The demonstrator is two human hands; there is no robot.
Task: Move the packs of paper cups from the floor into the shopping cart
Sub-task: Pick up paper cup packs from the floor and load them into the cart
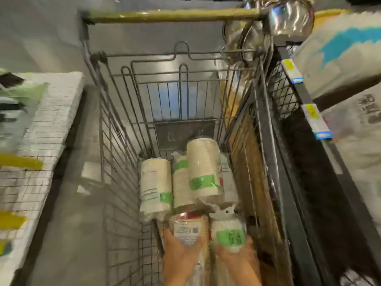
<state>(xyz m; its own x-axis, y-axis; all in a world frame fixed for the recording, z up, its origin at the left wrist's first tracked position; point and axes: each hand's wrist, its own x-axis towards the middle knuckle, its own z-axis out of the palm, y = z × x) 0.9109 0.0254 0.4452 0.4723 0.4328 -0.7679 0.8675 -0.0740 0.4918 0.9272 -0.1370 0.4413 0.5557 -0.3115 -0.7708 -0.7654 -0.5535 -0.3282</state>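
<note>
I look down into a wire shopping cart (115,162). Several packs of white paper cups in clear wrap with green labels lie at its bottom, one (155,182) on the left and one (204,170) on top of the others. My left hand (181,256) grips a cup pack with a barcode label (188,230) low inside the cart. My right hand (237,259) grips another pack with a green label (228,234) beside it. Both packs point down toward the pile.
The cart's handle bar (175,15) is at the top. Steel bowls (288,15) hang at the upper right. Dark shelving with price tags (292,73) and large sacks (340,54) lines the right side. Stacked white packs (41,141) sit on the left, grey floor (82,223) between.
</note>
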